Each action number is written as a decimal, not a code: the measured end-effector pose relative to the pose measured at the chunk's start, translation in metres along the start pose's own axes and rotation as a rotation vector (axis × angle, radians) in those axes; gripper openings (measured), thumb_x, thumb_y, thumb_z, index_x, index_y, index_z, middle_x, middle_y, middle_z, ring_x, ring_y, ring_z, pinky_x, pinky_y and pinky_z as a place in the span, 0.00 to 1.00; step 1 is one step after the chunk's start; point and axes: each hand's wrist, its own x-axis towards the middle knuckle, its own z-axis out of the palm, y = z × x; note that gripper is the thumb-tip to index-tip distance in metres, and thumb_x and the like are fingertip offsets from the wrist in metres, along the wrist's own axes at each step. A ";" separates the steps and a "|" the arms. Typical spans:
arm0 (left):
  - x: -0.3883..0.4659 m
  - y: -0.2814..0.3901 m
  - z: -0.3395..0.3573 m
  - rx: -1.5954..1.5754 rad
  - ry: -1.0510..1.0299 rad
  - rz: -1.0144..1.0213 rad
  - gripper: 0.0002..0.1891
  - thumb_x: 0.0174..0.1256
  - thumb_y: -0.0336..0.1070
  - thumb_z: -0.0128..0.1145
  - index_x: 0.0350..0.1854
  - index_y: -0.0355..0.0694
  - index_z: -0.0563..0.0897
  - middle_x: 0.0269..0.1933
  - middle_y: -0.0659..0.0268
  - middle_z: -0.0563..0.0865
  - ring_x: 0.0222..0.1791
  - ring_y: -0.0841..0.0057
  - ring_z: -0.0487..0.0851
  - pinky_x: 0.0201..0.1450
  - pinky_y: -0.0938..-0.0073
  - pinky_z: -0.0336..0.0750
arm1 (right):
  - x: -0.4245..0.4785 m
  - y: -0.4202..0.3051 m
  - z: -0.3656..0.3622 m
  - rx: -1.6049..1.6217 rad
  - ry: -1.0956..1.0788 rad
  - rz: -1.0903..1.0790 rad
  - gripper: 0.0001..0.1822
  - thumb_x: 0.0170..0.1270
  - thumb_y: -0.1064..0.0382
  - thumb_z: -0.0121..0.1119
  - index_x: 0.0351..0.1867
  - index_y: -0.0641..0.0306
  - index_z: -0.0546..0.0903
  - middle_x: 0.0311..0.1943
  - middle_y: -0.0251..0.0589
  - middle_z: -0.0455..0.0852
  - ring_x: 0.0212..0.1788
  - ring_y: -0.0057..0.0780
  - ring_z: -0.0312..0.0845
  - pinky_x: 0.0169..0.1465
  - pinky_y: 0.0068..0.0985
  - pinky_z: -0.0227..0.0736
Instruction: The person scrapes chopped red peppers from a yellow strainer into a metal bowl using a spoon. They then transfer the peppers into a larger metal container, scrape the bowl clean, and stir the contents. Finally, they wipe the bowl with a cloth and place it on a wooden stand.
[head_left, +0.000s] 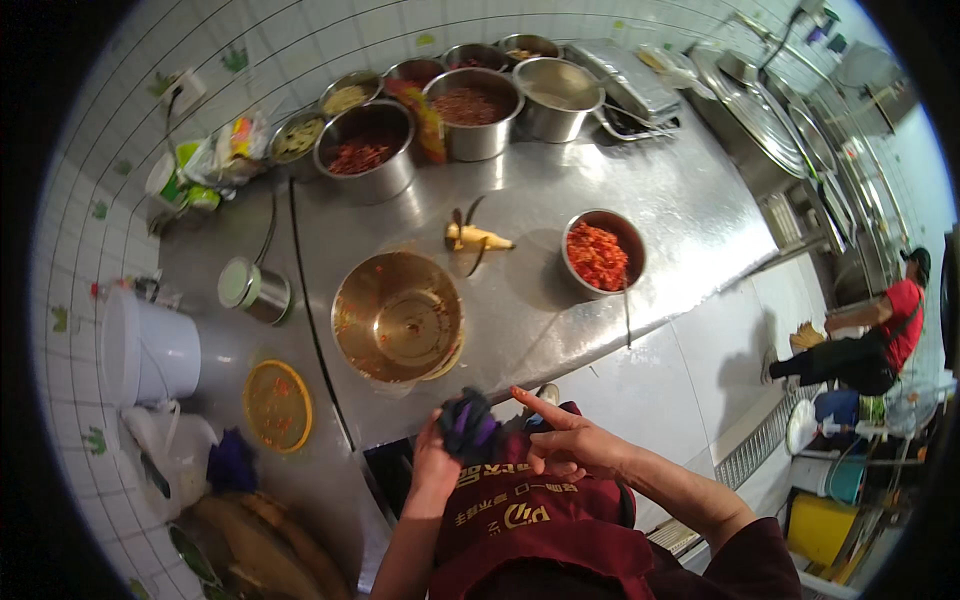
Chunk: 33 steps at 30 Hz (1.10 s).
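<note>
My left hand (437, 457) grips a dark cloth (469, 427) with purple parts, held just off the table's front edge. To its right, my right hand (559, 442) is held in front of the apron, index finger stretched out with a red smear at its tip, other fingers partly curled, holding nothing. A large steel pot (397, 319) with red residue on its inner wall stands beyond my left hand. Farther right stands a steel bowl (604, 255) of chopped red peppers. Between them lies a peeled yellowish piece of food (476, 238) with dark strips around it.
Several steel pots of ingredients (472, 112) line the back wall. At left are a lidded steel canister (255, 291), a yellow-rimmed round lid (277, 406) and a white bucket (154, 349). A co-worker in a red shirt (902, 315) stands at far right, beyond the tiled floor.
</note>
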 end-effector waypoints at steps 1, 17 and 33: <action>0.011 -0.004 0.019 0.058 -0.030 -0.057 0.21 0.79 0.43 0.43 0.64 0.35 0.74 0.61 0.57 0.80 0.60 0.65 0.79 0.64 0.59 0.74 | -0.001 0.003 0.000 -0.091 0.064 -0.034 0.38 0.73 0.67 0.42 0.78 0.34 0.43 0.27 0.39 0.81 0.17 0.18 0.66 0.17 0.18 0.59; 0.106 -0.184 0.100 0.892 -0.109 -0.120 0.12 0.75 0.43 0.52 0.45 0.39 0.78 0.35 0.73 0.80 0.34 0.87 0.75 0.37 0.82 0.72 | -0.075 0.038 -0.069 -0.042 0.316 -0.068 0.21 0.73 0.61 0.51 0.63 0.64 0.64 0.37 0.48 0.88 0.29 0.26 0.83 0.36 0.23 0.78; 0.130 -0.235 0.170 0.335 -0.379 -0.597 0.25 0.79 0.51 0.40 0.69 0.42 0.64 0.65 0.62 0.71 0.62 0.72 0.75 0.62 0.68 0.73 | -0.076 0.026 -0.241 -0.431 0.913 -0.524 0.14 0.70 0.64 0.58 0.55 0.61 0.74 0.38 0.35 0.81 0.35 0.19 0.76 0.34 0.19 0.75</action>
